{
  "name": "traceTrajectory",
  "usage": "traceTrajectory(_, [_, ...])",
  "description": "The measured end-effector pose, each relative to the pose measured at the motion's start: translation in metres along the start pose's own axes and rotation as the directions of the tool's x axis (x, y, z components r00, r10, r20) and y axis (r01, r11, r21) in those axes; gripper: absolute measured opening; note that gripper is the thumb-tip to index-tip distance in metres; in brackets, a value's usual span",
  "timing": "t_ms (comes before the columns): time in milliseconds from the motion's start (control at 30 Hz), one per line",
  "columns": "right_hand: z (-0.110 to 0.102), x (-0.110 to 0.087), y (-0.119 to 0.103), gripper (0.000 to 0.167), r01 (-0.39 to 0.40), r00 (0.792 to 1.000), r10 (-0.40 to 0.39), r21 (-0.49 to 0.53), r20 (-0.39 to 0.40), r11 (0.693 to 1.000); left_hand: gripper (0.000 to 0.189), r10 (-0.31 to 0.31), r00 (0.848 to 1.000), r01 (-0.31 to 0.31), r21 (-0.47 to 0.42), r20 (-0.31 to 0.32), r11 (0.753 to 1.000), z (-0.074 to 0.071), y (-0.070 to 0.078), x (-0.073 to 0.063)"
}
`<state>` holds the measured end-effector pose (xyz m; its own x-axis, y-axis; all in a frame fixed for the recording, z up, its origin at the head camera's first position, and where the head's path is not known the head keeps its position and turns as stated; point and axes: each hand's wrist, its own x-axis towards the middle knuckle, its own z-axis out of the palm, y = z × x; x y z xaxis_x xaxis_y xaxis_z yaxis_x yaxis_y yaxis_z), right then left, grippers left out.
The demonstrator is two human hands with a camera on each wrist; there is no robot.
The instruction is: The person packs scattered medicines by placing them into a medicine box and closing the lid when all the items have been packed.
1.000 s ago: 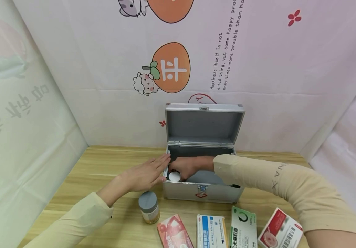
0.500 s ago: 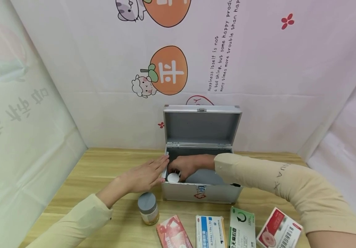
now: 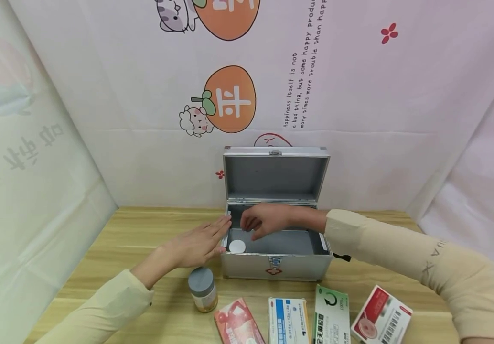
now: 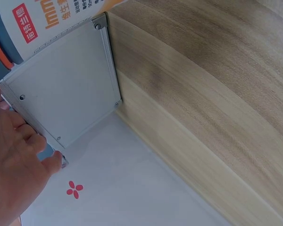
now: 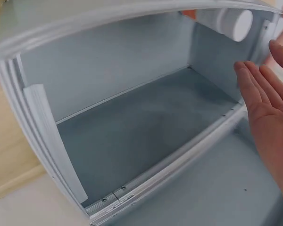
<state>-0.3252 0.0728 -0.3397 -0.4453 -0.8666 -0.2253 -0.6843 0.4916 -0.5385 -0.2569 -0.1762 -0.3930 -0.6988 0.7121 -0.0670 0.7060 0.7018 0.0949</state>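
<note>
A silver metal case (image 3: 278, 266) stands with its lid (image 3: 276, 177) raised. In its front left corner sits a bottle with a white cap (image 3: 237, 246); the right wrist view shows the same white bottle (image 5: 221, 20) with a bit of orange. My left hand (image 3: 197, 244) rests on the case's left rim, fingers straight and together. Above the case's interior hovers my right hand (image 3: 270, 220), its fingers loosely bent and holding nothing. The right wrist view has this hand (image 5: 269, 101) palm-side in view, apart from the bottle.
A grey-lidded jar (image 3: 203, 289) stands before my left hand. Along the table's front lie a pink box (image 3: 239, 322), a blue-and-white box (image 3: 288, 321), a green-and-white box (image 3: 332, 313) and a red-and-white box (image 3: 382, 316). A printed cloth (image 3: 144, 162) hangs behind.
My right hand has let go of the white-capped bottle and risen up and to the right, out of the case's corner. My left hand keeps its place on the rim.
</note>
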Motion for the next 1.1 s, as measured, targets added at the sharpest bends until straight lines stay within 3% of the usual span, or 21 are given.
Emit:
traceTrajectory(567, [0.004, -0.042, -0.032, 0.032, 0.098, 0.989, -0.081, 0.134, -0.125, 0.986, 0.067, 0.004, 1.000, -0.004, -0.035, -0.007, 0.999, 0.000, 0.000, -0.001])
traceTrajectory(1100, [0.039, -0.063, -0.046, 0.035, 0.188, 0.979, -0.155, 0.291, -0.132, 0.938, 0.068, 0.006, 1.000, -0.006, -0.029, -0.001, 1.000, -0.001, 0.002, 0.000])
